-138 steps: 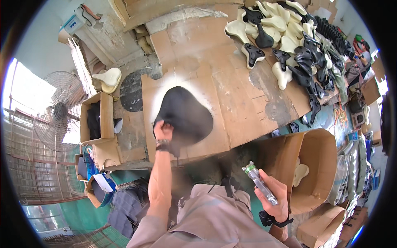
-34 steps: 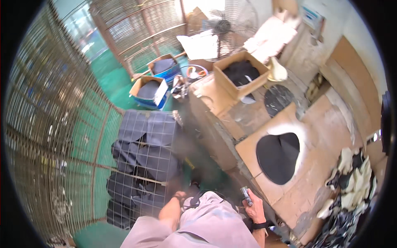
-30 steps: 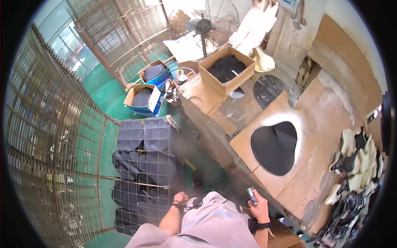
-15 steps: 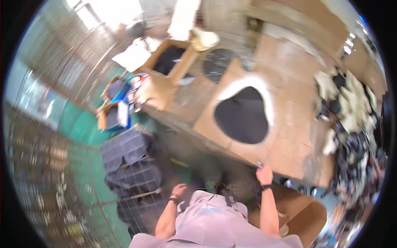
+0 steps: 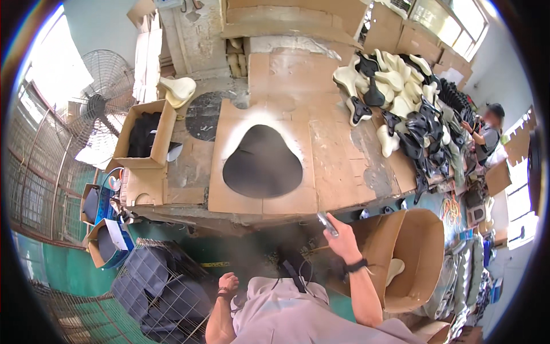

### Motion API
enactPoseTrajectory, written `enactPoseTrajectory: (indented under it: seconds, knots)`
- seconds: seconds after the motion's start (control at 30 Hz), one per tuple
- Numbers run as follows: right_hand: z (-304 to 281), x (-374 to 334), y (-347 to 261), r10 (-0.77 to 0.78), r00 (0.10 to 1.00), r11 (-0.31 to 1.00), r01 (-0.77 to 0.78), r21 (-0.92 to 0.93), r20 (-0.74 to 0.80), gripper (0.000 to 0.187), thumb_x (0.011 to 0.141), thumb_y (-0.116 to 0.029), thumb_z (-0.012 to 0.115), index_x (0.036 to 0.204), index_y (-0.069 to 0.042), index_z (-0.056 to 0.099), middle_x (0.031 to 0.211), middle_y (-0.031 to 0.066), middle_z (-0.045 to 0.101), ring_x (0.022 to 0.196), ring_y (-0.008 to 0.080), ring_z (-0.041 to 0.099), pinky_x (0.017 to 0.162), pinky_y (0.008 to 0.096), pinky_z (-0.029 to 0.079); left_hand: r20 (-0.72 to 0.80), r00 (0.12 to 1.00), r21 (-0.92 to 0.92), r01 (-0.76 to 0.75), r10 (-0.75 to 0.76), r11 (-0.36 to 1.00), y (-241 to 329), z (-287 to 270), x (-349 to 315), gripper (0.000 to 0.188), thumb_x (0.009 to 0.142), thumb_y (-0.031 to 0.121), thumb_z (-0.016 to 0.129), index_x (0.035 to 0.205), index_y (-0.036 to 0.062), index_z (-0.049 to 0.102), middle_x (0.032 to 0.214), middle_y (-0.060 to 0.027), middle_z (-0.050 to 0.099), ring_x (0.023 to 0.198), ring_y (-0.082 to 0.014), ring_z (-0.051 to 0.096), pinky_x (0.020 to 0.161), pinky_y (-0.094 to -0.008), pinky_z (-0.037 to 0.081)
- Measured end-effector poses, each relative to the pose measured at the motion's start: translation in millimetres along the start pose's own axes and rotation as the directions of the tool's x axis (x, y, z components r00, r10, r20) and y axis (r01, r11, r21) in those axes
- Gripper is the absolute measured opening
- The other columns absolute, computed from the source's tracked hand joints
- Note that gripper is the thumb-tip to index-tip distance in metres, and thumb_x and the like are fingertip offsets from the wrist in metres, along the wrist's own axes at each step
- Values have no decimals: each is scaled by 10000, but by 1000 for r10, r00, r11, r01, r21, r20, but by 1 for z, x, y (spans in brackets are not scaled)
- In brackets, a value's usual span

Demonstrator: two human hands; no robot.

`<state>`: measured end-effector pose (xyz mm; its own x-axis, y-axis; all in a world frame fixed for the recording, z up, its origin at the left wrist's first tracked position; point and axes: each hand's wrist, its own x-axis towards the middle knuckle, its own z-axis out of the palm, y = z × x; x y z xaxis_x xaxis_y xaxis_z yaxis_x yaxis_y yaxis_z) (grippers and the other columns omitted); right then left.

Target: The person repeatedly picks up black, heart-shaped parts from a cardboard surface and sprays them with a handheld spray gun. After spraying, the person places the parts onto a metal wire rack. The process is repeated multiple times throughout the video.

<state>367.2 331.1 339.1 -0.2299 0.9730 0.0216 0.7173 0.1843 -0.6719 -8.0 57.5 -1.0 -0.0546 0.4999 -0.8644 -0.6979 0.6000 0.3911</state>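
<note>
My right hand is closed around a small silvery hand tool, its end pointing up and left near the front edge of the workbench. Most of the tool is hidden by my fingers. My left hand is curled into a loose fist beside my waist, and nothing shows in it. On the bench in front of me lies a black saddle-shaped piece, rounded at its corners. A white, powdery-looking border surrounds its upper sides on the cardboard sheet.
Cream and black bicycle saddle parts are heaped at the bench's right. An open carton of dark pieces stands at left. Below are a wire cage with dark sheets and a large cardboard box. Another person is at far right.
My view has turned and steadied, so the bench now sits more level and further left. My right hand, still holding the silvery tool, appears slightly further left.
</note>
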Motion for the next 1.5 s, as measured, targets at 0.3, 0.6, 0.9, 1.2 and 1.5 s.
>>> enactPoseTrajectory:
  seconds: [0.3, 0.6, 0.9, 1.2, 1.5]
  knots:
    - [-94, -96, -110, 56, 998, 981, -56, 187, 4, 488, 833, -21, 674, 1307, 7, 566, 909, 127, 670, 773, 193, 638, 731, 282, 493, 205, 747, 969, -244, 633, -26, 34, 33, 25, 131, 802, 92, 617, 885, 101, 718, 811, -109, 705, 738, -311, 666, 699, -420, 543]
    - [-129, -94, -115, 66, 998, 979, -67, 193, 12, 545, 797, -4, 696, 1319, 20, 542, 896, 151, 655, 744, 244, 646, 697, 308, 508, 575, 351, 770, -537, 739, -344, 246, 283, 51, 225, 680, -31, 617, 862, 99, 642, 1317, -155, 499, 1199, -367, 489, 970, -439, 437]
    - [-151, -68, -106, 86, 995, 979, -94, 183, 51, 577, 756, 6, 716, 1309, 10, 553, 903, 165, 640, 736, 303, 624, 699, 335, 500, 507, 589, 860, -297, 629, -416, 250, 316, 67, 145, 722, 83, 640, 861, 92, 683, 1388, -115, 459, 1318, -323, 399, 1031, -472, 379]
    - [-139, -28, -98, 59, 998, 976, -61, 211, 19, 546, 775, 6, 705, 1300, 19, 559, 929, 169, 664, 752, 283, 642, 707, 313, 506, 505, 567, 854, -437, 651, -282, 258, 306, 61, 232, 665, -20, 627, 851, 115, 662, 1387, -94, 479, 1291, -330, 436, 1020, -468, 393]
    - [-128, 10, -115, -84, 991, 971, 58, 232, 104, 561, 750, 13, 723, 1289, 15, 572, 907, 164, 664, 723, 277, 634, 683, 313, 502, 398, 535, 790, -612, 745, 17, 204, 246, -8, 267, 635, -99, 551, 815, 77, 640, 1151, -145, 621, 1112, -356, 559, 976, -407, 454]
